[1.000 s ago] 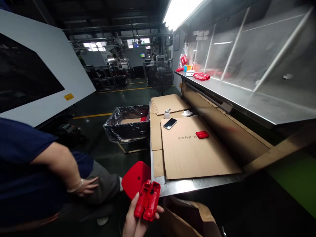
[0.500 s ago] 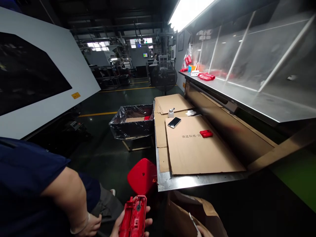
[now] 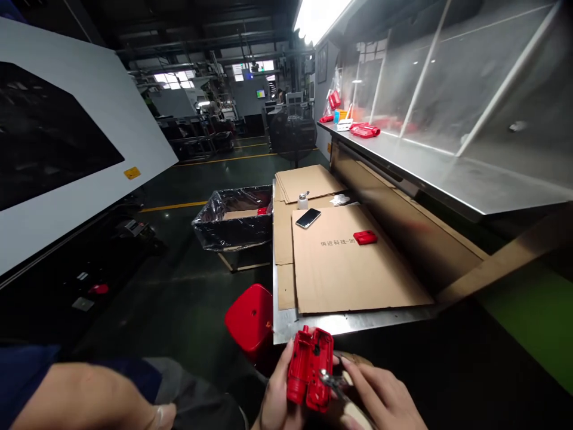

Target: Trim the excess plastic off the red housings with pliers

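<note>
Red plastic shapes the hollow casing [image 3: 299, 365] near the close edge of the table [image 3: 286, 327], its inner side facing up. Over there, the person's left hand [image 3: 274, 401] has its fingers curled snugly around the casing. The right hand [image 3: 385, 395] has its fingers wrapped around a metal tool [image 3: 339, 387] with pale handles, its tip over the casing; whether they touch, I can't tell. A phone [image 3: 308, 218] and another red piece [image 3: 365, 237] lie on cardboard [image 3: 358, 280].
</note>
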Demonstrator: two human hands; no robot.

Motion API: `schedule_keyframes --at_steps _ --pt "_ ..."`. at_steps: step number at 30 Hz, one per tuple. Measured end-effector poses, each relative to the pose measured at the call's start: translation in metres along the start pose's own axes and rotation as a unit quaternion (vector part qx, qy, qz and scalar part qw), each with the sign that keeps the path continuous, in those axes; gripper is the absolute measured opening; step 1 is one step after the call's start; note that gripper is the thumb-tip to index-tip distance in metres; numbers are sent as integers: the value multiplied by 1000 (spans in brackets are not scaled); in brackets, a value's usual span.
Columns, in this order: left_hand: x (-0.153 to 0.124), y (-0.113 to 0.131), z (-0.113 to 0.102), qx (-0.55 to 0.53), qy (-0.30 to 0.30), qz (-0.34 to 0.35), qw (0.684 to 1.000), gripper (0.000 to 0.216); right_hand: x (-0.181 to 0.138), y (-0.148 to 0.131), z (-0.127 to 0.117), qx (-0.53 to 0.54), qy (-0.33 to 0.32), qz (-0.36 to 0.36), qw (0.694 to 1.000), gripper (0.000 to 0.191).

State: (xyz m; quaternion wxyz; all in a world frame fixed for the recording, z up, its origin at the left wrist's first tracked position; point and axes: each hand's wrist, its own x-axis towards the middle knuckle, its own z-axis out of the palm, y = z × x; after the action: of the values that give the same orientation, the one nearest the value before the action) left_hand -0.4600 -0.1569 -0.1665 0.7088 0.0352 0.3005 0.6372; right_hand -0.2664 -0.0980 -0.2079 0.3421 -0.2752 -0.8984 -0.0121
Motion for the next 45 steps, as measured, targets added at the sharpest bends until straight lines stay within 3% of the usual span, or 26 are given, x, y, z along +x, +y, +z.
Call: schedule_keyframes --at_steps 3,6,13,22,29,37,42,45 --pt "8 5 8 -20 -37 -40 998 43 29 -4 0 -16 32 4 999 50" --pt "17 22 4 3 -37 -59 998 42 44 -11 14 -34 56 24 998 45" --pt "44 91 -24 90 -40 -105 990 48 82 -32 49 -68 15 55 996 52" --pt "76 154 -29 63 -123 -180 974 44 132 -59 75 -131 7 132 982 50" --pt "94 171 -34 -2 -167 -216 962 45 152 -65 83 -138 -1 162 977 51" --pt "96 180 -20 54 -96 -233 966 41 169 -62 81 -120 0 166 979 36" --pt "93 181 -23 175 -87 -167 966 37 163 -71 73 -98 14 170 980 34" --pt "85 183 -18 191 -108 -135 966 43 157 -73 61 -103 43 201 973 41"
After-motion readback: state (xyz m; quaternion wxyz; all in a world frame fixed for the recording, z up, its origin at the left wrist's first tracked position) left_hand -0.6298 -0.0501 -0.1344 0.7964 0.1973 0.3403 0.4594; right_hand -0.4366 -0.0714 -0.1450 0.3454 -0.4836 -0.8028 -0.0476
